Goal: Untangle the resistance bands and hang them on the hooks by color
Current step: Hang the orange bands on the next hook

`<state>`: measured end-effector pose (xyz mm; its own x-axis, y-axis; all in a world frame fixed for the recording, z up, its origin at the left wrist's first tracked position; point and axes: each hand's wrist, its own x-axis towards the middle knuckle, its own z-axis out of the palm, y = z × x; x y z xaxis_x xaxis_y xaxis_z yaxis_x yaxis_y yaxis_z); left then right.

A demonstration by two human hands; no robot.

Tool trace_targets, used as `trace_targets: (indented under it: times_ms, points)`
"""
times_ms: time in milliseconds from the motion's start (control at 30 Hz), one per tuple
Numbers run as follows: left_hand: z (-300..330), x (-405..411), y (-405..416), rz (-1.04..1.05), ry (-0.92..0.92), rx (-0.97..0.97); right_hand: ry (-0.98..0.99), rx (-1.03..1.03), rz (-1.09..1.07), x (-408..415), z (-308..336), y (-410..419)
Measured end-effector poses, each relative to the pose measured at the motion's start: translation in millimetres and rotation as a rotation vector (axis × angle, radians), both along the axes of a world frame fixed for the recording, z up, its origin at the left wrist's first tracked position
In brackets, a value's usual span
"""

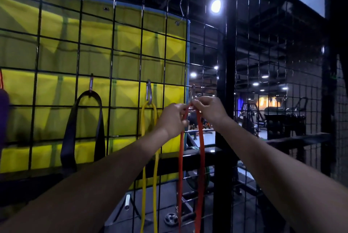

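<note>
Grip: left hand [172, 118] and right hand [208, 109] both pinch the orange band's [201, 157] top loop, spread to slip over the rightmost hook [193, 91] — yellow band [144, 157] and black band [69, 138] already hung separately.

Bands [200, 157] orange, yellow [144, 157], black [70, 138] — yellow backdrop [56, 59].
</note>
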<state>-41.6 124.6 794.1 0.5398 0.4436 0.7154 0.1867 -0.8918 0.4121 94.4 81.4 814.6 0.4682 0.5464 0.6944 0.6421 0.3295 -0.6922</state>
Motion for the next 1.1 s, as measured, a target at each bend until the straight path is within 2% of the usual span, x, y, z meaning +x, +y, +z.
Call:
trace_targets:
  times_ms: [200, 500, 700, 800, 900, 1000, 1100]
  points:
    - [-34, -11, -14, -0.005, -0.016, -0.057, -0.054, 0.031, -0.014, -9, -49, -26]
    - [-111, -26, -51, 0.037, 0.057, 0.043, -0.065, -0.066, -0.204, -24, -157, -57]
    - [-196, -34, -66, -0.003, 0.166, -0.141, 0.073, -0.275, -0.228, -36, -238, -75]
    - [-237, -39, -66, -0.021, 0.219, -0.325, 0.175, -0.414, -0.255, -39, -279, -80]
    - [-275, -40, -61, -0.001, 0.247, -0.458, 0.167, -0.54, -0.211, -41, -320, -81]
    - [-308, -33, -54, -0.03, 0.264, -0.675, 0.239, -0.578, -0.177, -45, -355, -76]
    - [-331, -18, -42, -0.055, 0.27, -0.729, 0.262, -0.563, -0.198, -47, -378, -67]
